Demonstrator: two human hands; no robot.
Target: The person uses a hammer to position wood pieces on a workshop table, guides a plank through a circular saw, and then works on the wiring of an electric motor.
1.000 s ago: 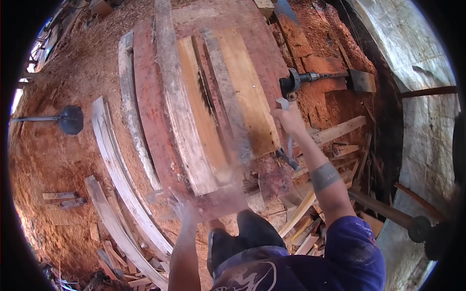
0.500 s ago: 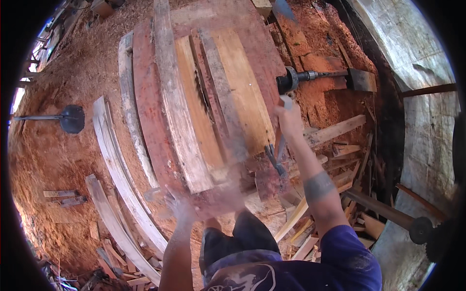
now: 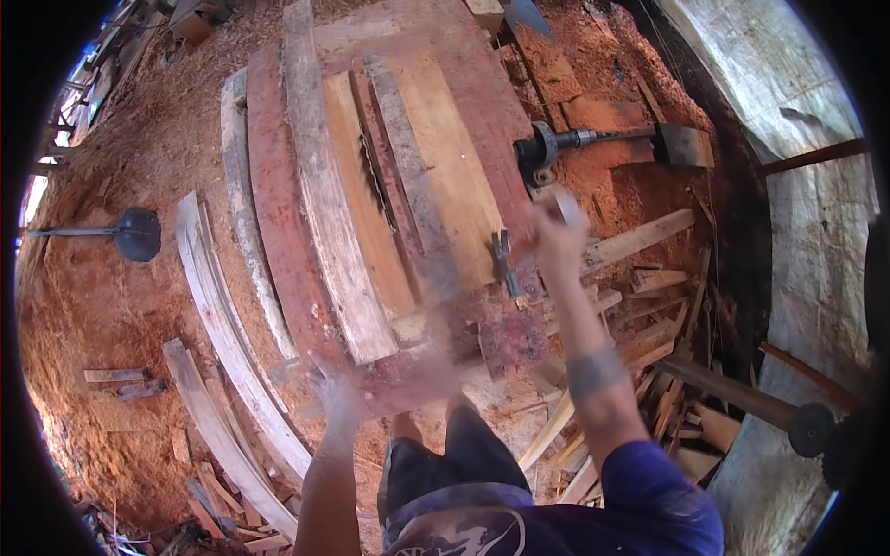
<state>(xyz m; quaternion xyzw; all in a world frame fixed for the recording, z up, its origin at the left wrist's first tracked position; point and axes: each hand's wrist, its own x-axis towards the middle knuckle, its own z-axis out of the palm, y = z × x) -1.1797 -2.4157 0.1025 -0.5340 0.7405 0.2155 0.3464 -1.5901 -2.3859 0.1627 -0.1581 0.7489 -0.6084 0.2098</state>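
Note:
My right hand (image 3: 559,243), slightly blurred, is closed round the handle of a claw hammer at the right edge of a reddish, worn worktable (image 3: 273,218). The dark claw hammer head (image 3: 506,264) is over the near right corner of a light brown board (image 3: 454,167). A pale handle end sticks out past my fist. My left hand (image 3: 332,389) lies at the table's near left edge, hazy, its fingers apart and nothing seen in them. Beside the board are a narrower brown plank (image 3: 371,204) with a jagged dark edge and a long weathered plank (image 3: 324,176).
A dark shaft with a pulley (image 3: 542,148) juts out beyond the table's right edge. Offcuts (image 3: 640,246) are piled at the lower right. Long pale slats (image 3: 213,278) lie on sawdust-covered ground to the left, near a dark round-ended tool (image 3: 137,233). A pale sheet (image 3: 820,269) hangs at right.
The claw hammer has turned in my right hand, its head moving up and left over the board's corner. My left hand stays at the table edge. The whole view has shifted slightly.

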